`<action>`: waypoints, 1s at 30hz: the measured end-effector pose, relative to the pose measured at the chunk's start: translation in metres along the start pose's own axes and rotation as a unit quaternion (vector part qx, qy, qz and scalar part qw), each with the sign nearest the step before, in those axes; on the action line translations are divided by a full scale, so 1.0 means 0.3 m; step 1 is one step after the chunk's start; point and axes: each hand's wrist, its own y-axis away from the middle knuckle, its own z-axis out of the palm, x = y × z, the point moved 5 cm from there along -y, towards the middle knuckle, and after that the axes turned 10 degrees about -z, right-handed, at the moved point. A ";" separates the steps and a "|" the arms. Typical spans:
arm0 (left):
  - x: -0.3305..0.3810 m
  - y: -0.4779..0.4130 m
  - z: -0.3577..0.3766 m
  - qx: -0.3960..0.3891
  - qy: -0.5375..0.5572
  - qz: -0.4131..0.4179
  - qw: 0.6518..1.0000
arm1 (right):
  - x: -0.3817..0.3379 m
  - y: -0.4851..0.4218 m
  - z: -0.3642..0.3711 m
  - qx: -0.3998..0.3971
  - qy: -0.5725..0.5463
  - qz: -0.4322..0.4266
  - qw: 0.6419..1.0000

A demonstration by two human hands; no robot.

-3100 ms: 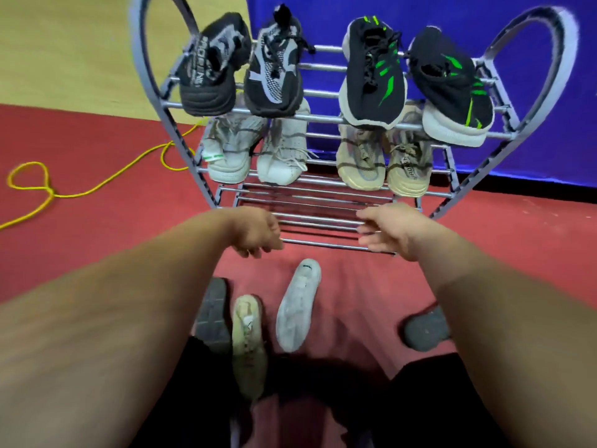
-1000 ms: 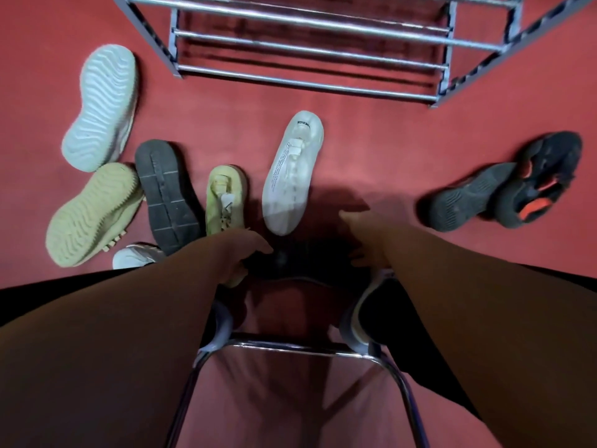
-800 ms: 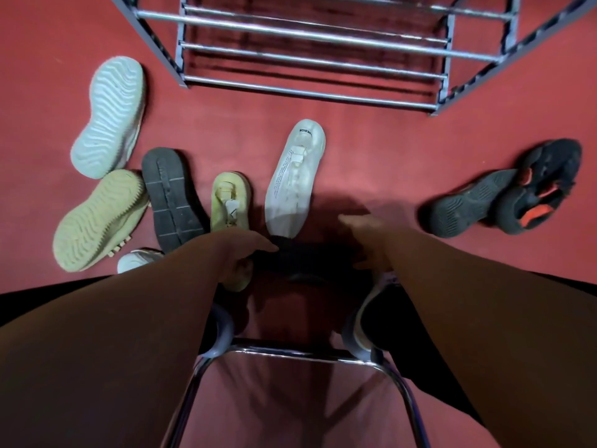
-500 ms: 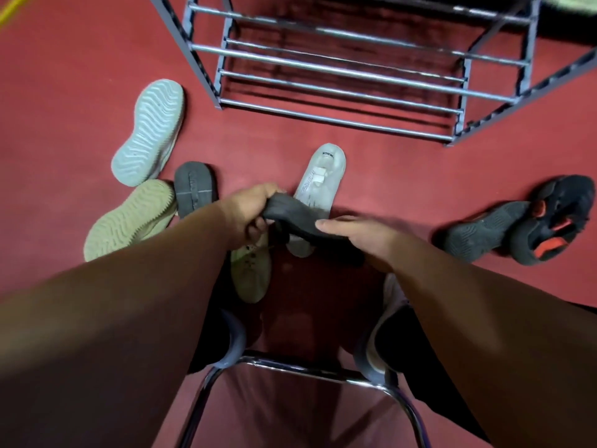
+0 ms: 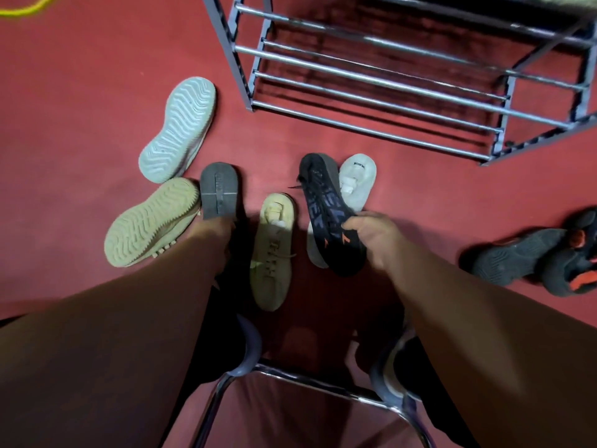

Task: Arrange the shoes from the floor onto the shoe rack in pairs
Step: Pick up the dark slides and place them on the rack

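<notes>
Here, in the head view, the right hand (image 5: 376, 236) grips a black shoe (image 5: 326, 215) by its heel end, fingers curled around the edge, and holds it raised above the red floor (image 5: 80, 101) with its patterned side up and its toe toward the shoe rack (image 5: 381, 88). The left hand (image 5: 214, 232) reaches down to the heel of a dark grey sole (image 5: 219, 190); its fingers are hidden under the wrist, so I cannot tell whether it is closed on that shoe.

The rack's lowest bars are bare where they show. Just in front of the rack lies a white shoe (image 5: 355, 181), partly covered by the held black one. Nearer the person than that, between the two hands, a beige shoe (image 5: 273, 250) lies upright. Left of the rack's front left leg, a pale sole (image 5: 179, 127) faces up, and a tan sole (image 5: 151, 221) lies beside it, touching the dark grey one. Well to the right of the rack's front, a dark pair with orange patches (image 5: 542, 258) lies together on the floor.

A yellow cord (image 5: 26, 6) shows far left of the rack. A chrome chair frame (image 5: 310, 383) sits under the person.
</notes>
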 end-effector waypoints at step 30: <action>-0.071 0.093 0.064 -0.173 -0.046 -0.051 0.982 | 0.040 0.044 0.072 -0.033 -0.071 0.080 0.994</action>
